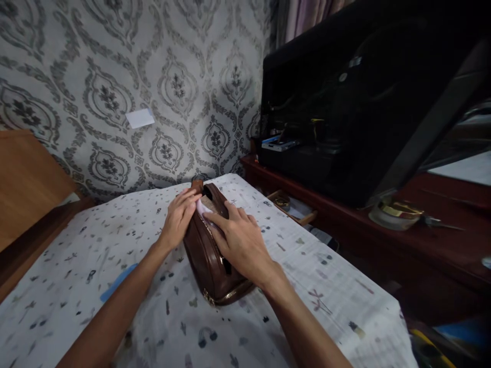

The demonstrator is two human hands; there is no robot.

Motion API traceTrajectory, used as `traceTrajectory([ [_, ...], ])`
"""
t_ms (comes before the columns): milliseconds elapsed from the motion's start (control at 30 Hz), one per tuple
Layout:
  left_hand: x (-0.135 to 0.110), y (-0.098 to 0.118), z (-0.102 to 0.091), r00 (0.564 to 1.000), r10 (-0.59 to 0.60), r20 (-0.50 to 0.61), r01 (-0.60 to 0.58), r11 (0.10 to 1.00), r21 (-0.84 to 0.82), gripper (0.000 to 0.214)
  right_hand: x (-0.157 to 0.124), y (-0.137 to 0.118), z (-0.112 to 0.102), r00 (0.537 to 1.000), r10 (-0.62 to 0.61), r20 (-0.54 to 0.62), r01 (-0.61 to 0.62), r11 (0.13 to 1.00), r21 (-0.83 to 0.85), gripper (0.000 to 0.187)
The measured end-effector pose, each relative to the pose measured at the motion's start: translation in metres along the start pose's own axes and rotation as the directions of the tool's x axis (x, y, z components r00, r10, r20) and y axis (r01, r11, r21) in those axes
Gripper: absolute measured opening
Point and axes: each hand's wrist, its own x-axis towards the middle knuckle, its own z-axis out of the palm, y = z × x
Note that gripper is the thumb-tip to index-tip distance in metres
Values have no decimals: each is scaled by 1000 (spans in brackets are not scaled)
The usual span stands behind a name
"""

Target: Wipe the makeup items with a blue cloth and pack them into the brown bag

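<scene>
A brown leather bag (203, 266) with gold zips lies on the bed, its long side pointing away from me. My left hand (179, 217) grips the bag's left rim near the far end, fingers close together. Across the bag's right side rests my right hand (241, 240), index finger and thumb stretched apart over the unzipped opening. Between the two hands a pale, soft-looking piece (202, 207) shows in that opening; whether it is lining, cloth or paper I cannot tell. A brown strap end (197, 185) stands up at the far end.
A printed white sheet (153, 317) covers the bed, with a blue flat item (118, 282) beside my left forearm. To the right, a large black television (345, 102) stands on a dark red cabinet (441, 230), which carries a glass jar (395, 214). Below is an open drawer (307, 219).
</scene>
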Motion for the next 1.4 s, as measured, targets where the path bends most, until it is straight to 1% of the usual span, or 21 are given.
traceTrajectory([
  [67,4,3,-2,999,33,34,-33,999,14,57,0,1,2,1000,4,-4,-4,1000,-4,38],
  [300,6,7,-7,995,37,96,-40,999,28,48,2,5,5,1000,-18,-4,17,1000,-20,41],
  [400,8,8,-3,996,17,82,-19,999,28,47,3,3,5,1000,-6,2,6,1000,-20,44],
  [533,9,10,4,999,-1,47,0,1000,22,49,5,-2,5,1000,15,-22,-14,999,31,51],
  [700,7,7,9,999,-33,11,32,999,20,49,4,-8,5,1000,-18,-9,18,1000,-2,76],
  [767,12,5,8,999,-41,21,41,999,22,47,3,-9,5,1000,-30,-8,30,999,-15,71],
  [867,31,1,5,997,-29,75,28,1000,13,48,2,-10,3,999,-50,-9,50,999,-19,58],
  [967,56,-2,0,982,22,185,-21,1000,-10,52,1,-9,2,998,-59,-11,59,998,-15,55],
  [1067,74,-3,-3,939,54,339,-50,999,-20,51,2,-9,2,998,-61,-8,61,998,-21,53],
  [1167,80,-4,-4,892,48,449,-46,999,-15,48,4,-8,-1,997,-74,25,75,997,-33,52],
  [1200,80,-4,-3,885,42,464,-40,999,-13,48,5,-8,-2,996,-79,33,80,996,-33,52],
  [1267,80,-4,-2,884,27,467,-24,1000,-12,49,9,-7,-5,996,-81,47,82,996,-21,54],
  [1400,78,-3,1,902,11,431,9,999,-43,45,19,-5,-9,988,-92,123,87,995,44,69],
])
